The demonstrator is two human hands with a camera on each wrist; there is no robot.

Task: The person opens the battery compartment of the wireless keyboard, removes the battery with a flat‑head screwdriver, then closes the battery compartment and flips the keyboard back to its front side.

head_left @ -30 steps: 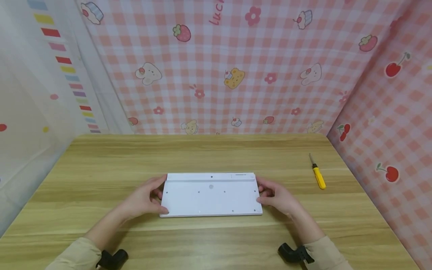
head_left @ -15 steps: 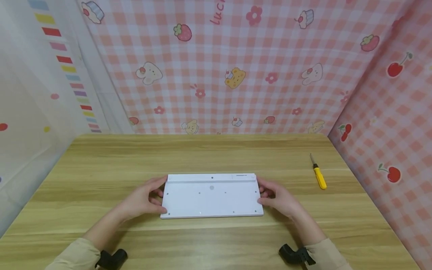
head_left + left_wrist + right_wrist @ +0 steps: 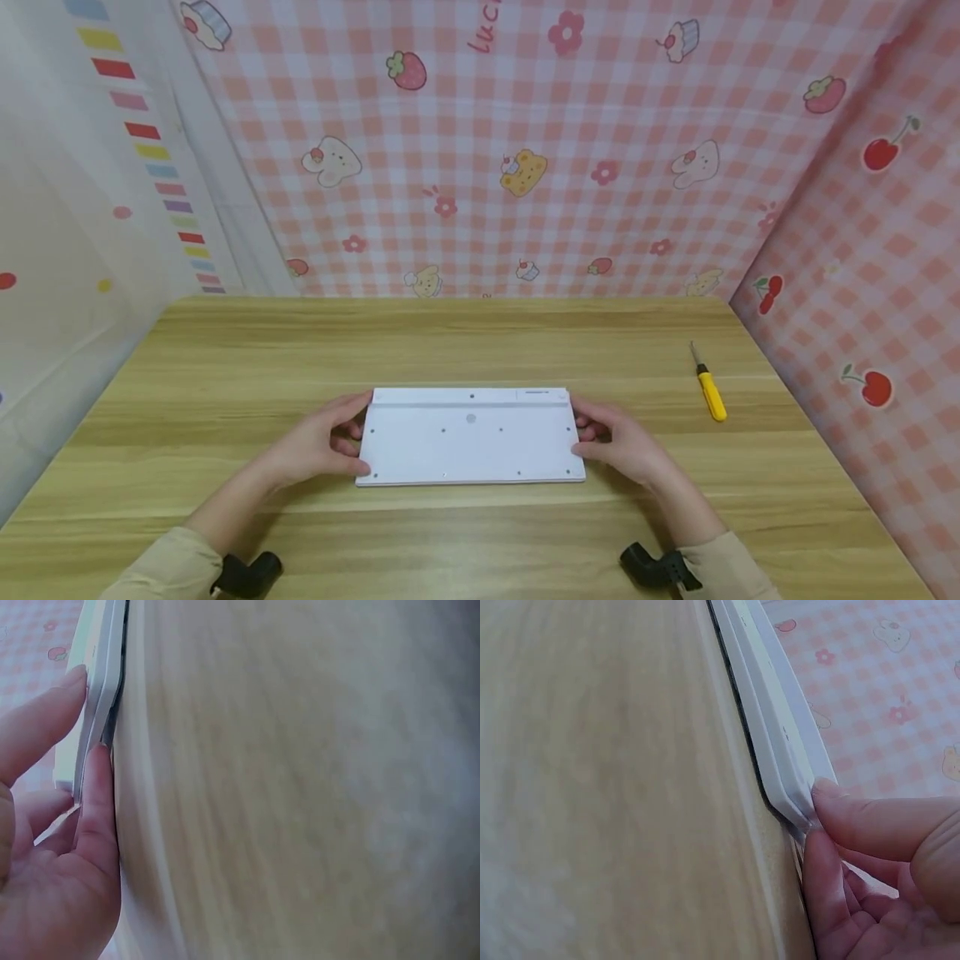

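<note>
A flat white rectangular panel with several small screws and a raised strip along its far edge lies on the table. My left hand grips its left end, thumb at the near corner. At the right end my right hand holds the edge between thumb and fingers. In the left wrist view the left hand pinches the layered white edge. The right wrist view has the right hand pinching a corner of the panel, whose underside sits close to the tabletop.
A screwdriver with a yellow handle lies at the right of the wooden table, its tip pointing away. Pink checked cloth hangs behind and at the right, pale cloth at the left. Black bands are on both wrists.
In the head view, the panel sits very slightly lower than before. Both hands keep their hold at its ends.
</note>
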